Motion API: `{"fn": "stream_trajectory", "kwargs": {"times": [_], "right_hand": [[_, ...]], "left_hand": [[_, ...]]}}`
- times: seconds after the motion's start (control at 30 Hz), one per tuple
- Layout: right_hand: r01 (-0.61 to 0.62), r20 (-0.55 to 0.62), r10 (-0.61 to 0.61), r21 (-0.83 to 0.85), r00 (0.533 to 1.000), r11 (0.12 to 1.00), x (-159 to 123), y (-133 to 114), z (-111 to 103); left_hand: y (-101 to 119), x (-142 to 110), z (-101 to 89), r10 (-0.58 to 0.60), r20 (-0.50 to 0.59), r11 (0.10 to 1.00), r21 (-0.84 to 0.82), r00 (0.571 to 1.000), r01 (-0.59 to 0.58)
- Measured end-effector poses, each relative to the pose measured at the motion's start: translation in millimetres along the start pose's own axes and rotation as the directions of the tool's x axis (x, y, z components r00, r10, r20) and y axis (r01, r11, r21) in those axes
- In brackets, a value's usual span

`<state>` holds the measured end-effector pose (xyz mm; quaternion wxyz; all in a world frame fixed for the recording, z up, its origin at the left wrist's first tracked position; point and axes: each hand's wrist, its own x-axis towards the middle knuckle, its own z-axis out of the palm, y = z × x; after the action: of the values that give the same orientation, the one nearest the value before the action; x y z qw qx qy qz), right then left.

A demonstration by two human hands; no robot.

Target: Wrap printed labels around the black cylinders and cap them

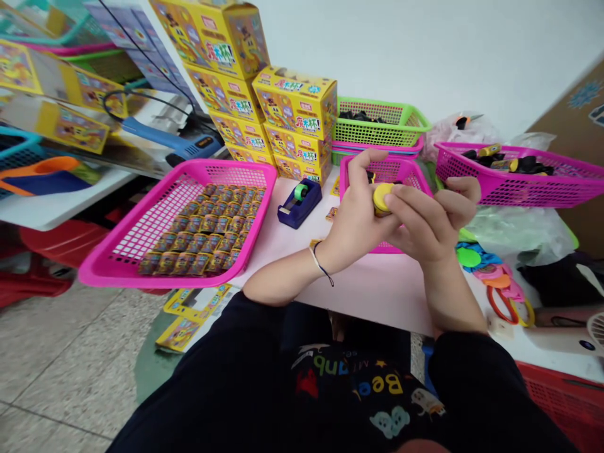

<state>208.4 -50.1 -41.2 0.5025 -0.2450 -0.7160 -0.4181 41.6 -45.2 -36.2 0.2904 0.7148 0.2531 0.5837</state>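
A small container with a round yellow top (383, 197) is held up between my two hands above the table. My left hand (355, 211) grips it from the left, with the index finger raised and curved. From the right, the thumb and fingers of my right hand (422, 220) press on its yellow top. Its lower part is hidden by my fingers. Directly behind my hands stands a pink basket (346, 168) with dark and yellow pieces in it. On the left, a larger pink basket (141, 207) holds rows of small printed cups (207, 223).
A blue tape dispenser (302, 204) stands between the baskets. Yellow printed boxes (302, 104) are stacked against the wall. At right, another pink basket (519, 185) of black and yellow parts sits on plastic bags. A blue heat gun (189, 148) lies at left.
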Motion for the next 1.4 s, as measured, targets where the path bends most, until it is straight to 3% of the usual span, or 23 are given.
{"fn": "stream_trajectory", "kwargs": {"times": [0.1, 0.2, 0.27, 0.37, 0.4, 0.47, 0.53, 0.6, 0.67, 0.77, 1.0, 1.17, 1.23, 1.27, 1.33, 1.4], "right_hand": [[-0.036, -0.041, 0.040, 0.088, 0.998, 0.995, 4, 3, -2], [-0.113, 0.032, 0.109, 0.155, 0.994, 0.981, 6, 6, -5], [-0.156, 0.115, 0.136, 0.191, 0.984, 0.969, 11, 8, -10], [-0.246, 0.312, 0.136, 0.346, 0.940, 0.905, 24, 12, -20], [-0.322, 0.377, 0.157, 0.427, 0.913, 0.845, 28, 13, -23], [-0.543, 0.490, 0.281, 0.551, 0.825, 0.634, 35, 12, -29], [-0.735, 0.597, 0.430, 0.581, 0.677, 0.350, 39, 9, -31], [-0.829, 0.682, 0.503, 0.543, 0.530, 0.137, 42, 5, -30], [-0.866, 0.735, 0.511, 0.499, 0.445, 0.035, 43, 3, -28], [-0.874, 0.765, 0.510, 0.484, 0.393, -0.052, 44, 5, -27], [-0.838, 0.768, 0.532, 0.515, 0.356, -0.183, 35, 6, -18], [-0.851, 0.750, 0.550, 0.510, 0.368, -0.126, 34, 3, -15], [-0.857, 0.734, 0.530, 0.515, 0.425, -0.027, 37, 5, -19], [-0.849, 0.723, 0.501, 0.526, 0.476, 0.048, 39, 6, -22], [-0.802, 0.694, 0.408, 0.554, 0.593, 0.222, 42, 8, -28], [-0.742, 0.663, 0.337, 0.561, 0.668, 0.367, 42, 8, -33]], "left_hand": [[3, 4, -1.1, 0.025, 0.169, 0.993, -0.116, 0.985, -0.005], [5, 8, -3.1, -0.015, 0.330, 0.966, -0.238, 0.944, 0.099], [6, 10, -5.4, -0.056, 0.327, 0.961, -0.237, 0.943, 0.140], [6, 11, -11.9, -0.067, 0.259, 0.988, -0.118, 0.964, 0.100], [5, 12, -14.6, -0.066, 0.245, 0.995, -0.062, 0.967, 0.083], [2, 12, -19.4, -0.045, 0.240, 0.996, 0.080, 0.970, 0.026], [-3, 10, -22.1, 0.013, 0.249, 0.965, 0.249, 0.968, -0.077], [-8, 8, -22.2, 0.079, 0.267, 0.890, 0.415, 0.961, -0.188], [-13, 5, -20.7, 0.112, 0.294, 0.817, 0.516, 0.949, -0.256], [-17, 3, -18.1, 0.137, 0.338, 0.736, 0.594, 0.931, -0.324], [-23, 9, -17.1, 0.095, 0.317, 0.774, 0.572, 0.944, -0.270], [-22, 12, -16.1, -0.025, 0.298, 0.793, 0.587, 0.954, -0.163], [-17, 13, -19.0, -0.061, 0.305, 0.809, 0.573, 0.950, -0.132], [-14, 14, -21.7, -0.081, 0.332, 0.829, 0.546, 0.940, -0.121], [-8, 16, -28.6, -0.106, 0.430, 0.888, 0.447, 0.897, -0.109], [-2, 18, -35.1, -0.097, 0.530, 0.936, 0.337, 0.843, -0.104]]}}
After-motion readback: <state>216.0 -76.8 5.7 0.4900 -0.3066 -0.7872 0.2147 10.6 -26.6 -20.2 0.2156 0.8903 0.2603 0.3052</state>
